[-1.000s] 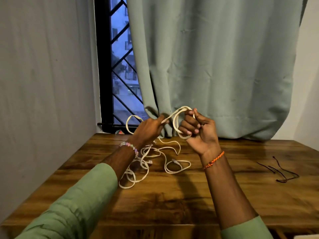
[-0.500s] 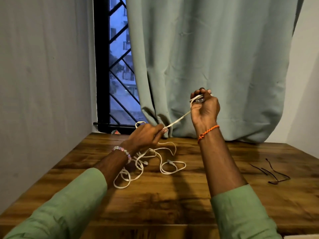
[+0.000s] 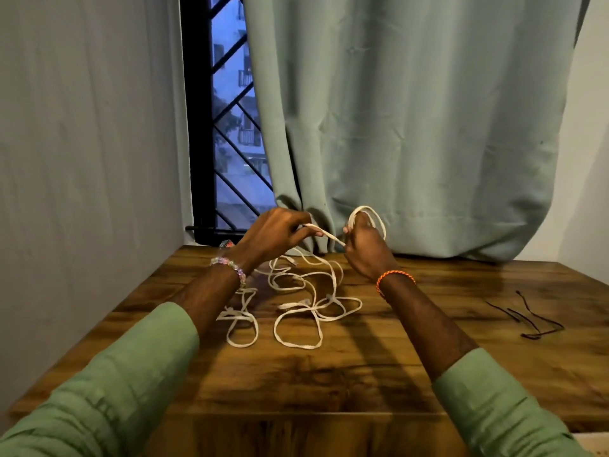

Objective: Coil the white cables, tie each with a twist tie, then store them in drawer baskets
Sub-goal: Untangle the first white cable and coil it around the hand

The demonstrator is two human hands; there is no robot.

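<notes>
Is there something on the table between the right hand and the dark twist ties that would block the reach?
Nothing visible blocks it. The twist ties lie on bare wood of the table, to the right of the right hand. The loose white cable lies left of that hand. However, the hand grips a cable loop now.

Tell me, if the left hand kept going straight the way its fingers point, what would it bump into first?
Most likely the right hand: the left hand points rightward along the white cable stretched between them. Depth is hard to judge.
</notes>
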